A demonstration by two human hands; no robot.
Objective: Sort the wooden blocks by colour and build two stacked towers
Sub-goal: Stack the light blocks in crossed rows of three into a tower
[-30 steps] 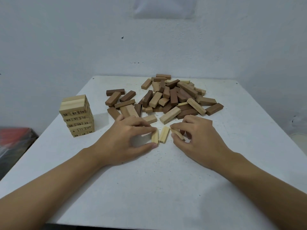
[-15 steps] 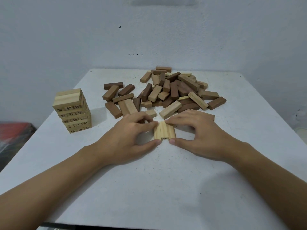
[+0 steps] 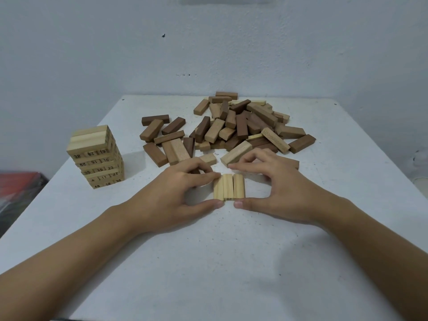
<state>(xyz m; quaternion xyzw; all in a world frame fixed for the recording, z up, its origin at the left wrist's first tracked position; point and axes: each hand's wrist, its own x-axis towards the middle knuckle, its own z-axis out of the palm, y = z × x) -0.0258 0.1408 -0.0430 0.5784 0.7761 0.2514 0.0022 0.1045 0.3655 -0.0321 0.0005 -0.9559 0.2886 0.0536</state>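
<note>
At the far left edge of the frame, below the counter's level, lies a red and dark thing (image 3: 16, 188), too blurred to name. Right of it, on the left part of the white counter (image 3: 231, 262), stands a tower (image 3: 96, 156) of pale wooden blocks, several layers high, with black numbers printed on the block ends that face the camera. It stands upright and well apart from everything else.

Toward the centre, the left hand (image 3: 176, 193) rests on the counter with its forefinger curled to the far end and its thumb at the near end of a row of three pale blocks (image 3: 228, 186). These blocks lie flat, side by side and touching, with their long sides running away from the camera. The middle one shows a printed number on its near end.

The right hand (image 3: 275, 188) mirrors the left from the other side. Its thumb tip is against the near end of the row, and its forefinger is arched over to the far end. So both hands pinch the same row between thumb and forefinger, and the two thumb tips lie just beside each other.

Behind the hands, in the centre and centre right of the frame, sprawls a loose pile (image 3: 243, 126) of pale and dark brown blocks lying at all angles, with a few dark ones scattered at its left edge. A pale wall (image 3: 301, 54) fills the upper frame.
</note>
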